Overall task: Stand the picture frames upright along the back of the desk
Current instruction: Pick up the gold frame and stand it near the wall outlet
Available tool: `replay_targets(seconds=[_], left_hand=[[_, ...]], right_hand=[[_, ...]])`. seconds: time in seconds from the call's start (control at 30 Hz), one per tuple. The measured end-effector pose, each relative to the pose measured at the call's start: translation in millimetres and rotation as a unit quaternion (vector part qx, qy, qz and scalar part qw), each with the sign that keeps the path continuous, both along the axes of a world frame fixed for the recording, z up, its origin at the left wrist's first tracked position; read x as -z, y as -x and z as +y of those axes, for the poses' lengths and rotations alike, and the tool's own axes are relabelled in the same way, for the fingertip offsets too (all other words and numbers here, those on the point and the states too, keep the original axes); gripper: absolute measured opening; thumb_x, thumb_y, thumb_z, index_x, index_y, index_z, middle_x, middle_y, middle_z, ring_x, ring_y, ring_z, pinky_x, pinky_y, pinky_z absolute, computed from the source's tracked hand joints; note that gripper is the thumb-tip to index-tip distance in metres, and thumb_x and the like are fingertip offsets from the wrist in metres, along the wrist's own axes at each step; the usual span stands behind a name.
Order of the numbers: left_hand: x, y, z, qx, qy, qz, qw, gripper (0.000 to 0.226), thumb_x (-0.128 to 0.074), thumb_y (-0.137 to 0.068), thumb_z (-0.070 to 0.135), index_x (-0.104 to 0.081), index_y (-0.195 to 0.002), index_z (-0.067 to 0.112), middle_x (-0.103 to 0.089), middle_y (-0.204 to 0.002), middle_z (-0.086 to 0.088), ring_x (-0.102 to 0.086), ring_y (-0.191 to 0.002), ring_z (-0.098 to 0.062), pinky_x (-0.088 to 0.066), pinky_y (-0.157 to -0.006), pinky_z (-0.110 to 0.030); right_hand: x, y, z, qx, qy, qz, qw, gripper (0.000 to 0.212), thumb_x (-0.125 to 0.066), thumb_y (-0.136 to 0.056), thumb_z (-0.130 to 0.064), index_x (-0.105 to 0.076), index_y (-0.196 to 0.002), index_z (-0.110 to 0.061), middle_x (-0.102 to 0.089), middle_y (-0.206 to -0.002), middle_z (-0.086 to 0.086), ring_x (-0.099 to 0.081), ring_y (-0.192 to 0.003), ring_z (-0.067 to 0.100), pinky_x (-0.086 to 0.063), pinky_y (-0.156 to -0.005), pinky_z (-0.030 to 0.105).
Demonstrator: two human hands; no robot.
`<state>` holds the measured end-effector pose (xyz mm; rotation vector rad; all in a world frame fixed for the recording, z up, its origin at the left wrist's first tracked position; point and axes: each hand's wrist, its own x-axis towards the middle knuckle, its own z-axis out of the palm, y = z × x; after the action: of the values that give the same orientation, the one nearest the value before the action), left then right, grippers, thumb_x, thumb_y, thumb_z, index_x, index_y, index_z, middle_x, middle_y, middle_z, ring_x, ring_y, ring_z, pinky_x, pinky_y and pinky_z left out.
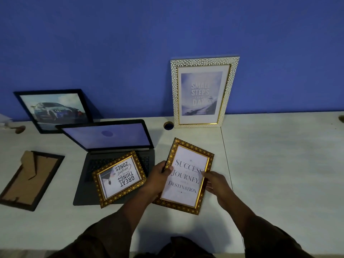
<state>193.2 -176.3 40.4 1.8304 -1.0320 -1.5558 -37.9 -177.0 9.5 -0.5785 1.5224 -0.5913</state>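
Observation:
Both my hands grip a gold-framed "Success is a journey" picture (pixel 186 175) held tilted just above the desk's front middle. My left hand (pixel 158 178) holds its left edge, my right hand (pixel 216 182) its right edge. A second gold frame with "Great things" text (pixel 119 178) lies flat across the laptop keyboard. A white pebbled frame reading "Small steps" (pixel 202 92) stands upright against the blue wall. A black frame with a car photo (pixel 55 108) leans against the wall at the left. Another black frame (pixel 30 178) lies face down at the far left.
An open dark laptop (pixel 111 144) sits left of centre on the white desk (pixel 279 164). A round cable hole (pixel 168 126) is beside the white frame's base. Small objects sit at the far left edge (pixel 18 129) and far right edge (pixel 341 118).

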Motion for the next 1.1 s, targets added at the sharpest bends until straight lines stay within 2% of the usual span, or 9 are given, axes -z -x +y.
replay_targets(seconds=[0.13,0.4,0.5,0.57,0.67,0.77,0.83,0.97,1.1], left_hand=[[-22.9,-45.8,21.9,-0.07,0.031,0.036,0.996,0.021,-0.054,-0.104,0.027,-0.071,-0.116,0.024,-0.076,-0.118,-0.002,-0.072,-0.108,-0.024,-0.056,-0.099,-0.049],[-58.9,-172.9,103.9,-0.184,0.086,0.108,0.973,0.026,-0.055,-0.104,0.027,-0.068,-0.126,0.022,-0.077,-0.12,-0.003,-0.074,-0.109,-0.027,-0.056,-0.099,-0.055],[-69.9,-222.6,145.1,-0.214,0.105,0.127,0.963,0.025,-0.053,-0.105,0.023,-0.068,-0.124,0.018,-0.078,-0.117,-0.006,-0.075,-0.106,-0.029,-0.06,-0.092,-0.048],[-76.9,-251.4,171.5,-0.231,0.114,0.126,0.958,0.025,-0.052,-0.105,0.023,-0.069,-0.123,0.018,-0.079,-0.114,-0.005,-0.076,-0.103,-0.027,-0.062,-0.081,-0.038],[-86.6,-301.0,211.0,-0.259,0.113,0.093,0.955,0.025,-0.052,-0.105,0.024,-0.07,-0.121,0.019,-0.079,-0.114,-0.003,-0.077,-0.099,-0.02,-0.059,-0.075,-0.029],[-93.5,-340.4,236.3,-0.283,0.114,0.049,0.951,0.027,-0.051,-0.105,0.028,-0.069,-0.123,0.024,-0.078,-0.116,0.003,-0.075,-0.104,-0.017,-0.059,-0.089,-0.038],[-100.5,-363.7,248.3,-0.308,0.124,0.019,0.943,0.026,-0.05,-0.105,0.029,-0.069,-0.123,0.025,-0.077,-0.12,0.003,-0.072,-0.107,-0.017,-0.058,-0.096,-0.042],[-118.3,-402.3,261.6,-0.339,0.138,-0.053,0.929,0.027,-0.049,-0.105,0.035,-0.067,-0.123,0.026,-0.074,-0.121,0.004,-0.07,-0.105,-0.016,-0.057,-0.084,-0.031],[-130.3,-439.1,262.4,-0.334,0.138,-0.163,0.918,0.03,-0.05,-0.102,0.039,-0.067,-0.123,0.026,-0.073,-0.114,0.005,-0.07,-0.103,-0.019,-0.058,-0.087,-0.035]], right_hand=[[-31.3,-34.4,3.7,-0.076,0.09,0.029,0.993,0.016,-0.07,-0.093,-0.018,-0.072,-0.108,-0.015,-0.079,-0.107,0.005,-0.072,-0.105,0.027,-0.056,-0.096,0.047],[-100.3,-157.0,41.2,-0.217,0.232,0.071,0.946,0.023,-0.065,-0.097,-0.024,-0.064,-0.119,-0.031,-0.079,-0.102,0.001,-0.072,-0.102,0.019,-0.056,-0.087,0.039],[-116.6,-211.7,61.8,-0.255,0.256,0.065,0.93,0.026,-0.065,-0.097,-0.021,-0.065,-0.12,-0.032,-0.078,-0.108,0.0,-0.072,-0.104,0.017,-0.057,-0.084,0.033],[-124.6,-246.2,73.8,-0.278,0.264,0.07,0.921,0.024,-0.066,-0.096,-0.017,-0.067,-0.111,-0.035,-0.077,-0.109,-0.002,-0.072,-0.104,0.016,-0.059,-0.088,0.038],[-136.1,-308.0,92.1,-0.316,0.277,0.067,0.905,0.022,-0.064,-0.097,-0.011,-0.068,-0.105,-0.031,-0.076,-0.105,-0.002,-0.072,-0.1,0.018,-0.061,-0.08,0.037],[-149.0,-358.0,102.5,-0.361,0.307,0.065,0.878,0.021,-0.062,-0.097,-0.008,-0.068,-0.105,-0.027,-0.076,-0.099,-0.006,-0.071,-0.097,0.013,-0.055,-0.073,0.025],[-156.1,-387.8,103.7,-0.388,0.32,0.065,0.862,0.019,-0.064,-0.096,-0.009,-0.069,-0.104,-0.026,-0.078,-0.096,-0.005,-0.073,-0.096,0.016,-0.058,-0.078,0.031],[-164.5,-441.8,93.0,-0.424,0.329,0.058,0.842,0.018,-0.067,-0.095,-0.015,-0.071,-0.106,-0.028,-0.081,-0.094,-0.006,-0.077,-0.092,0.016,-0.061,-0.084,0.043],[-169.2,-489.5,74.7,-0.454,0.349,0.051,0.818,0.021,-0.067,-0.095,-0.014,-0.068,-0.106,-0.032,-0.081,-0.09,-0.001,-0.076,-0.093,0.019,-0.059,-0.086,0.044]])
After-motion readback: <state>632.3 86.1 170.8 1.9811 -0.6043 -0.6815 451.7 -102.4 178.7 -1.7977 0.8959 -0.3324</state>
